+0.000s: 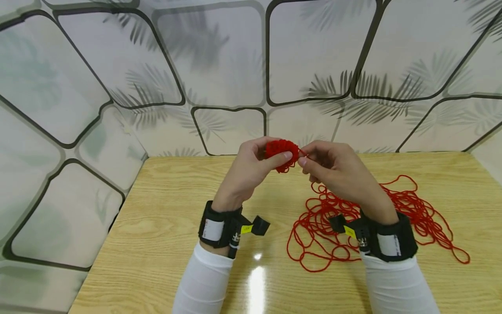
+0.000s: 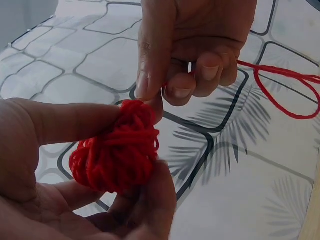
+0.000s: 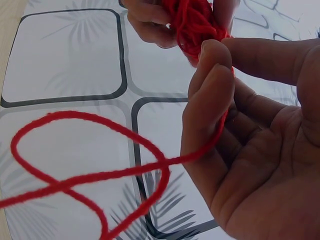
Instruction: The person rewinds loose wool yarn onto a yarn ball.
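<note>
A small wound ball of red yarn [image 1: 280, 150] is held up over the far edge of the table by my left hand [image 1: 252, 163]. In the left wrist view the thumb lies on one side of the ball [image 2: 117, 150] and the fingers curl under the other. Just right of the ball, my right hand [image 1: 337, 168] pinches the yarn strand between thumb and index finger. From there the strand [image 3: 200, 152] runs across the right palm side, past the curled fingers, and trails away in a loop. The fingertips of the right hand are close against the ball.
A loose, tangled heap of red yarn [image 1: 325, 226] spreads over the wooden table [image 1: 157, 244] below and around the right forearm. Behind the table stands a wall [image 1: 227, 52] with a stone-and-leaf pattern. Each wrist wears a black strap [image 1: 219, 224] with a small camera.
</note>
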`<state>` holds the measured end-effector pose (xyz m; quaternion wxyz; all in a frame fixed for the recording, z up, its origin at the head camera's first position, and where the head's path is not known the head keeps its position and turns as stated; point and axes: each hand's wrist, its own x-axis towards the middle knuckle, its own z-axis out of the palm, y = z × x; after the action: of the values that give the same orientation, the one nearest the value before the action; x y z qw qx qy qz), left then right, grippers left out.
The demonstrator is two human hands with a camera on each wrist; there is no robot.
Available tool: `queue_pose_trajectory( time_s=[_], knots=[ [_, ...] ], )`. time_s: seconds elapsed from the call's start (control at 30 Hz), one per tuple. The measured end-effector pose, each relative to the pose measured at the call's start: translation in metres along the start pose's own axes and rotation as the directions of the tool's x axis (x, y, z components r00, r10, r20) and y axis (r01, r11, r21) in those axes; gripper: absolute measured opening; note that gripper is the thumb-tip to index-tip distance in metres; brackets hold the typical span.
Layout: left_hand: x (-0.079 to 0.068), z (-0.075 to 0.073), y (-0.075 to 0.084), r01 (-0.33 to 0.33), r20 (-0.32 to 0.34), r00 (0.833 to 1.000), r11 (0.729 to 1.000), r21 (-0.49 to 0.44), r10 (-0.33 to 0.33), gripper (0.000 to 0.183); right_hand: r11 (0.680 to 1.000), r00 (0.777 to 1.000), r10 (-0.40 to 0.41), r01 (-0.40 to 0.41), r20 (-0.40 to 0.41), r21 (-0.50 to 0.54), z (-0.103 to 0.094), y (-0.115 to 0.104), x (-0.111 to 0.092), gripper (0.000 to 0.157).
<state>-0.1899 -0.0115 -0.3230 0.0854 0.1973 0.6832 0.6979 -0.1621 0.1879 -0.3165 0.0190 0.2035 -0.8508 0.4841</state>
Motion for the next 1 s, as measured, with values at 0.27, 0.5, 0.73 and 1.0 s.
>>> queue_pose_trajectory(
  time_s=[0.27,0.5,0.73,1.0],
  knots=[
    [-0.0002,0.0,-0.0021,0.008,0.013,1.0,0.997,0.071,-0.009,0.034,1.0,0.999,0.003,-0.003,-0.035,-0.008,-0.002,-0.0004,-0.0002,0.027],
    [0.0005,0.0016,-0.0035,0.049,0.093,0.994,0.999,-0.007,-0.048,0.032,1.0,0.998,0.009,-0.01,-0.057,-0.012,-0.0015,0.0009,0.0008,0.026],
    [0.0033,-0.0007,-0.0078,-0.014,-0.006,1.0,0.994,0.112,0.014,0.026,0.999,0.996,0.027,-0.029,-0.087,-0.018,-0.0014,-0.0022,-0.0015,0.025],
    [0.0056,-0.0019,-0.0102,-0.016,-0.049,0.999,0.999,-0.03,0.014,0.035,0.999,0.995,0.03,-0.033,-0.091,-0.034,-0.0014,-0.0036,-0.0018,0.026]
  ],
)
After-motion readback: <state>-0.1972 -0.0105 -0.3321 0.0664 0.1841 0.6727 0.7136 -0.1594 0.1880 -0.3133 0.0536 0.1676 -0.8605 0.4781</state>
